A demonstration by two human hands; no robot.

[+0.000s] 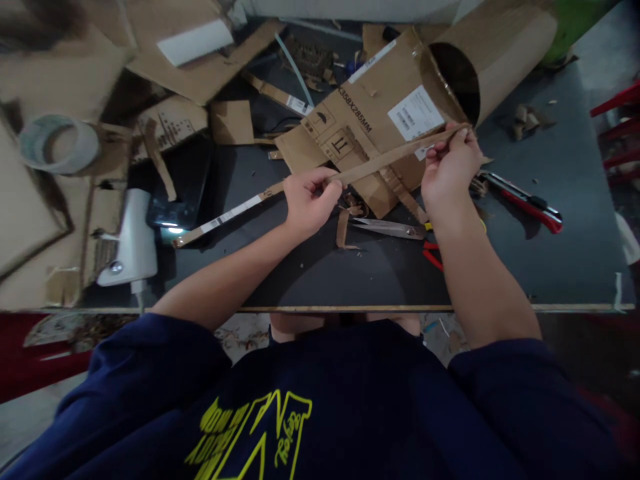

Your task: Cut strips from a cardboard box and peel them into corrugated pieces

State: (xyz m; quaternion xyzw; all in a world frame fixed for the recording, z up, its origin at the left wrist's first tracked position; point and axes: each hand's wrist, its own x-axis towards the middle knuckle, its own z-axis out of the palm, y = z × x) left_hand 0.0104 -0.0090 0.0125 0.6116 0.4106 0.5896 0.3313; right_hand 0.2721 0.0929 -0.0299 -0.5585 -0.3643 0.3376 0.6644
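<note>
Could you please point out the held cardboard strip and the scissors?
Cardboard strip (393,159), head view: stretch between left hand (309,202) and right hand (453,167).
Scissors (390,228), head view: metal blades.

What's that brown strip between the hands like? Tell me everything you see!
The strip is long, narrow and brown, and looks like cardboard. It slants, nearly straight, from the grip of the left hand up to that of the right hand, in front of the printed cardboard. A labelled length shows beyond the left hand, which hides whether both are one piece.
</note>
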